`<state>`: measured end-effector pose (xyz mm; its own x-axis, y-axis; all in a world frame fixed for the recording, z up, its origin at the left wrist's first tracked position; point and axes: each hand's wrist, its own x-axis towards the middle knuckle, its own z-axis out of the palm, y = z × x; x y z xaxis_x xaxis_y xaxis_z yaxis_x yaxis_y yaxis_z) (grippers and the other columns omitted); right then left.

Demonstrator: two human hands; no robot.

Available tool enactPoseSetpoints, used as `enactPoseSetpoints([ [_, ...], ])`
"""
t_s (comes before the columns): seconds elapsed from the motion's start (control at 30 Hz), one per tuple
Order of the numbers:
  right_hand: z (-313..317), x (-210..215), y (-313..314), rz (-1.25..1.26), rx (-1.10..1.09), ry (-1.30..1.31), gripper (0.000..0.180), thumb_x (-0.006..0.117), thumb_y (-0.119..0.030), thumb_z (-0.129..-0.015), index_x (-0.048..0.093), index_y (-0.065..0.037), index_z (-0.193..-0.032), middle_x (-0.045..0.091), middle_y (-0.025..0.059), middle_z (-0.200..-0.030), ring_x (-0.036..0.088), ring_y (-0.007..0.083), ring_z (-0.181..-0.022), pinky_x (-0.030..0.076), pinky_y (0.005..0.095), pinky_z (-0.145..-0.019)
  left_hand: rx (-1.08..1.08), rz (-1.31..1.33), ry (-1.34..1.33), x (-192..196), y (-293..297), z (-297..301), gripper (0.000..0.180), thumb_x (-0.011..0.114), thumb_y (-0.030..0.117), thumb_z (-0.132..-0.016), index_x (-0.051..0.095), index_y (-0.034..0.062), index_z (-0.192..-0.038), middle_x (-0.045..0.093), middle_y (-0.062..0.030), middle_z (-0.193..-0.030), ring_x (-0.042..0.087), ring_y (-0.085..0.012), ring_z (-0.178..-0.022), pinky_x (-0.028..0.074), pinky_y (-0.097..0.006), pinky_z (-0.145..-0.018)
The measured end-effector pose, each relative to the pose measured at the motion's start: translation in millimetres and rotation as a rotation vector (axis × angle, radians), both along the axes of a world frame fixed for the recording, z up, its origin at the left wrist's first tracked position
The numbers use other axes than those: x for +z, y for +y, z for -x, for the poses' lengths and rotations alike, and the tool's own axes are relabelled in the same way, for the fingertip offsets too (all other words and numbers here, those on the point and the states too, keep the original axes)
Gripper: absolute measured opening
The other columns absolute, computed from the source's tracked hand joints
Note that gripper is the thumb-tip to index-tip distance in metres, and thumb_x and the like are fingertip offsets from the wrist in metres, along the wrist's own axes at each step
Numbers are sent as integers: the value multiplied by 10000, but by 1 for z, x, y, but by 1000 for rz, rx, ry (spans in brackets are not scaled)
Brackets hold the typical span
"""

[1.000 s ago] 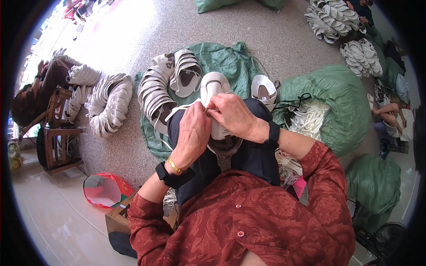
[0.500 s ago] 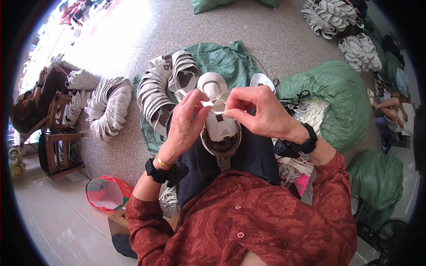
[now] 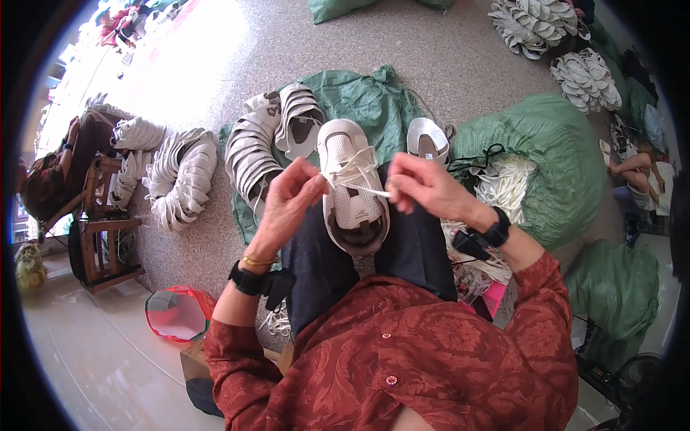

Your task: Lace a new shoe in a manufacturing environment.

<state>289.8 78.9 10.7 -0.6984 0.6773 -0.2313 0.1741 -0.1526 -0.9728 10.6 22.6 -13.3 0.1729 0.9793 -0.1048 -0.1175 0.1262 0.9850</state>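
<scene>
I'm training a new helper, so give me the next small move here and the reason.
Probably ease the right hand outward to draw the white lace snug: that hand pinches it, it stretches across the shoe, and strands nearer the toe look loosely curved. The left hand, beside the shoe, could perhaps steady it.

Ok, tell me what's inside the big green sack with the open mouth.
White laces show in the mouth of the sack; anything deeper is covered by them and its sides.

Nothing readable — the mark [image 3: 364,214] on the shoe [image 3: 345,205] (tiny, grey) is perhaps lettering.
</scene>
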Motion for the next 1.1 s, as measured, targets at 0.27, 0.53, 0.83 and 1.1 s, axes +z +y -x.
enactPoseSetpoints([
  [0.27,-257,-71,20,81,-756,-99,185,449,-148,-1036,445,-138,-851,425,-52,-678,359,26,-515,270,201,-428,326,195,277,14,-71,142,196,569,221,-1025,531,117,-864,429,80,-709,342,-28,-609,254,-212,-536],
  [0.53,-262,-81,4,-46,-822,-402,155,608,-220,-1007,638,-74,-964,620,-16,-766,508,37,-558,401,183,-481,234,-32,843,12,-61,103,201,706,70,-912,578,59,-1067,615,-11,-970,526,-71,-762,448,-215,-645],
  [0.83,-31,-26,15,-221,-164,-179,208,674,-144,-963,698,-44,-1144,709,4,-933,603,42,-633,490,209,-547,-12,-196,767,17,6,0,149,681,148,-945,615,15,-958,650,-45,-818,625,-125,-754,522,-294,-686],
  [1.1,24,-28,20,-264,-193,-240,228,681,-194,-966,652,23,-1026,687,56,-838,605,80,-513,456,238,-429,23,-49,561,-13,25,-8,155,671,138,-944,598,5,-914,581,-6,-791,544,-72,-727,460,-247,-641],
])
